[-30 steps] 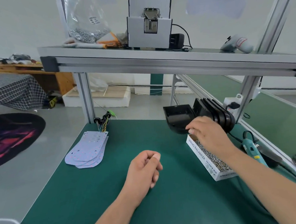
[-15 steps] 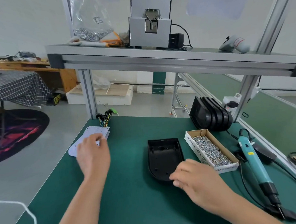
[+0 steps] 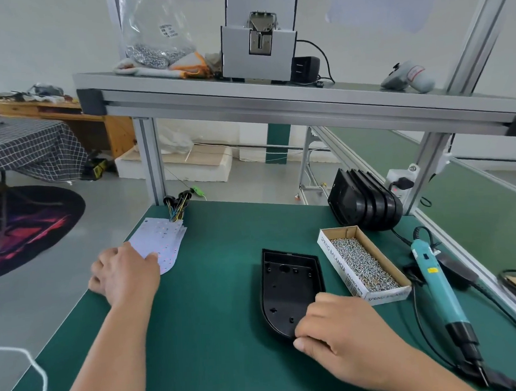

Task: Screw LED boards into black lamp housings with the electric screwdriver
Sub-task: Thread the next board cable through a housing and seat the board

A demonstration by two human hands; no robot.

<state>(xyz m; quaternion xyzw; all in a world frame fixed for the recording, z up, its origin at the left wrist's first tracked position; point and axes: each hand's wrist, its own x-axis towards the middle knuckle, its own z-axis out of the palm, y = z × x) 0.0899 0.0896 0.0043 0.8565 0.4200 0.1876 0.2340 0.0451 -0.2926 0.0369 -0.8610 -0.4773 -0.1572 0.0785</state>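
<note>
One black lamp housing (image 3: pixel 288 286) lies open side up on the green mat, right of centre. My right hand (image 3: pixel 338 331) grips its near right corner with curled fingers. At the left edge sits a stack of white LED boards (image 3: pixel 166 239) with coloured wires at the far end. My left hand (image 3: pixel 126 274) rests on the stack's near end, fingers on the top board. A teal electric screwdriver (image 3: pixel 438 287) lies at the right, tip pointing away. A cardboard box of screws (image 3: pixel 362 261) stands between the housing and the screwdriver.
A row of black housings (image 3: pixel 365 204) stands on edge at the back right. The aluminium frame posts (image 3: pixel 150 159) and shelf (image 3: pixel 276 104) cross above the mat. The screwdriver's black cable (image 3: pixel 495 299) loops along the right edge. Green mat (image 3: pixel 223 346) lies between my arms.
My right hand carried one housing from the back row to the mat and holds its near corner. My left hand moved from the mat's middle to the LED boards.
</note>
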